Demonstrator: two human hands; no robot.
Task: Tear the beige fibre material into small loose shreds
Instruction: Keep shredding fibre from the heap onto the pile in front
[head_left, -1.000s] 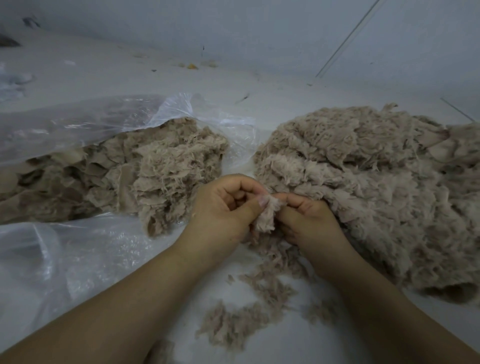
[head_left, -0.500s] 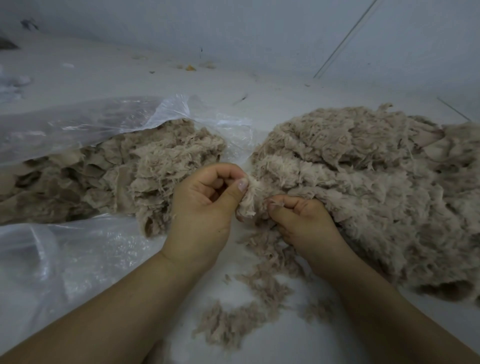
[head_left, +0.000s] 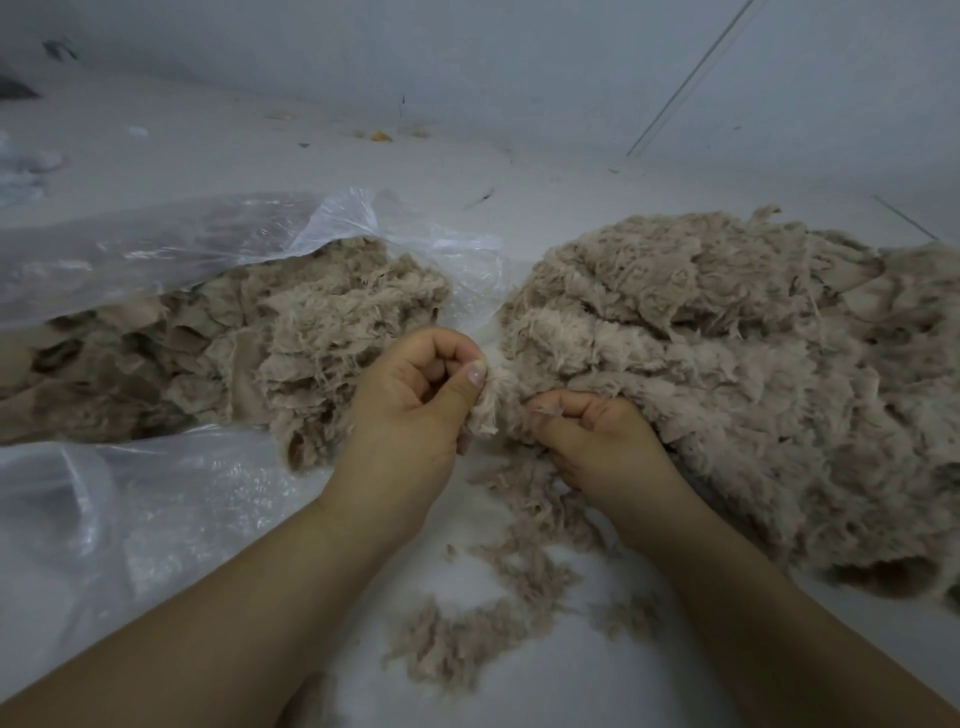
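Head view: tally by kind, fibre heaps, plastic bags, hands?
Beige fibre heaps: 3, the heap in the bag, the big heap at right, the scatter of loose shreds
Clear plastic bags: 1
Hands: 2, left hand, right hand, both pinching one tuft
Total: 6

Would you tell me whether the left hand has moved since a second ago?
Yes: the left hand has shifted up and left, toward the plastic bag.

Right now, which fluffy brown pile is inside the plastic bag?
The pile on the left: clear plastic bag wraps it. The big right pile and small shreds lie bare.
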